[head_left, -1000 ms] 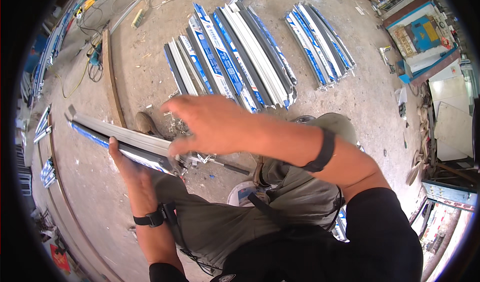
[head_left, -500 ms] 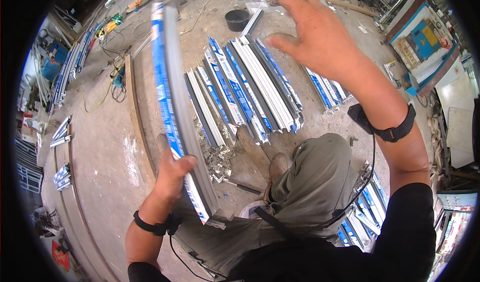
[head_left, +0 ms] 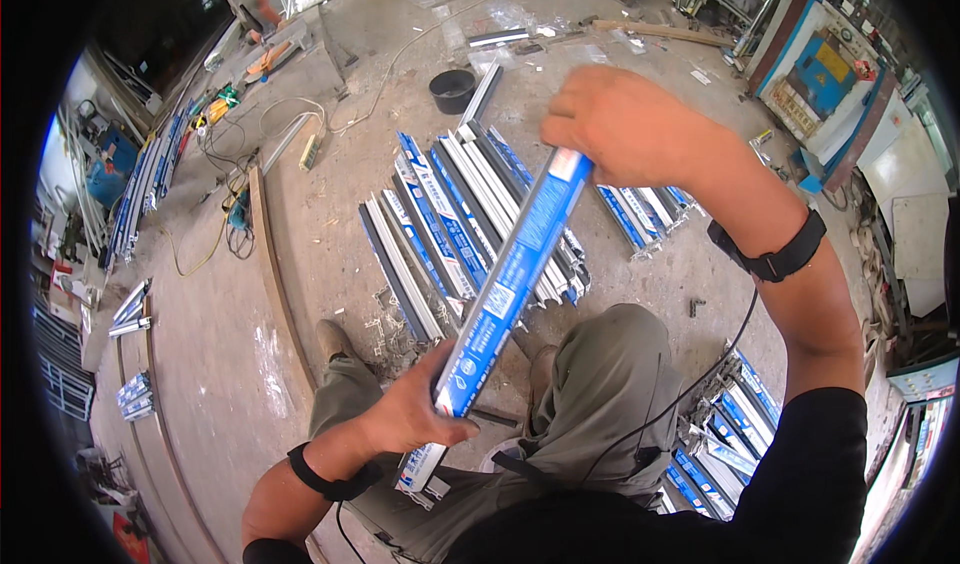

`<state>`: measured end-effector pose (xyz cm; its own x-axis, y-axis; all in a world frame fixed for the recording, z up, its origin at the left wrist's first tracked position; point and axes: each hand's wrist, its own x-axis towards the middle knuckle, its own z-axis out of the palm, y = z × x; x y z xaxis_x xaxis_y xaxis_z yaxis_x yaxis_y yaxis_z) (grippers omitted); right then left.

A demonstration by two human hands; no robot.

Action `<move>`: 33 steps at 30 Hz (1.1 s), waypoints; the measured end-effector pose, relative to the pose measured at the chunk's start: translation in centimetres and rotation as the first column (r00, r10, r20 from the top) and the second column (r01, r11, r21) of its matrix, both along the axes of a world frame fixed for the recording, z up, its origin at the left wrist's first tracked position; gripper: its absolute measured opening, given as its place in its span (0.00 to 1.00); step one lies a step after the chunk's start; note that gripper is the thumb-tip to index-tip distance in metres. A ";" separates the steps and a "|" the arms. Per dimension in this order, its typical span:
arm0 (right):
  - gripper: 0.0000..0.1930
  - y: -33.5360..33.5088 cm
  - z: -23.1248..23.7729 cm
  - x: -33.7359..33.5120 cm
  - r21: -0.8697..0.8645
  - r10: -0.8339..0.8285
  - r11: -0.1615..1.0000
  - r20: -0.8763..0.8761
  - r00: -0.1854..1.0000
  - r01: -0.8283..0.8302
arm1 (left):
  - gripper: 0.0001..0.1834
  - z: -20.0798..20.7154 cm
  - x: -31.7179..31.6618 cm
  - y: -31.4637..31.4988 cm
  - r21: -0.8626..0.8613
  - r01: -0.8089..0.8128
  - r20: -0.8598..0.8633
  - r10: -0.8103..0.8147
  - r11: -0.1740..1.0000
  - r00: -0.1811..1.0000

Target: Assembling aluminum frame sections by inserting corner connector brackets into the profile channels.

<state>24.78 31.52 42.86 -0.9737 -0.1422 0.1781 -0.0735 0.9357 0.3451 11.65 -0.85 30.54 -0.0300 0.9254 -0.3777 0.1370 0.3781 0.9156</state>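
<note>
A long metal profile with blue and white printed film slants up and to the right above my lap. My left hand is closed round its lower part, thumb over the film. At the upper end, my right hand has its fingers curled over the profile. Below my left hand a film-covered metal end shows over my thigh; whether it belongs to the same piece I cannot tell. Beyond my knees lies a row of similar profiles on the floor, partly covered by the held one.
Another bundle of profiles lies further right, and a stack sits beside my right leg. A black tub stands behind the row. Small metal pieces are heaped near my feet. A long wooden strip runs along the left.
The profile has swung from nearly upright to a rightward slant. My right hand, raised and apart before, has come down and closed on its upper end.
</note>
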 end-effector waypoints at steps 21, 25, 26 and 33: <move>0.26 17.7 -21.4 16.6 -0.490 -0.968 0.090 0.161 0.191 0.867 | 0.34 -4.0 -16.7 -7.8 -0.051 -0.814 -0.041 0.813 0.579 0.581; 0.26 20.7 -28.6 14.6 -0.454 -0.974 -0.162 0.214 -0.070 0.876 | 0.38 -9.0 -15.4 -4.9 -0.218 -0.758 -0.036 0.771 0.615 0.636; 0.25 21.3 -29.9 14.0 -0.434 -0.967 -0.223 0.213 -0.141 0.873 | 0.38 -9.9 -15.2 -4.3 -0.233 -0.744 -0.064 0.754 0.626 0.654; 0.24 24.6 -38.7 11.7 -0.375 -0.919 -0.374 0.271 -0.285 0.848 | 0.31 -17.4 -17.1 0.4 -0.384 -0.685 -0.126 0.700 0.618 0.703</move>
<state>36.50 56.13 4.19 0.2364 0.9702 -0.0524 0.9687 -0.2395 -0.0647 -5.43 -0.49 13.14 -0.5832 0.4166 -0.6974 -0.3379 0.6563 0.6746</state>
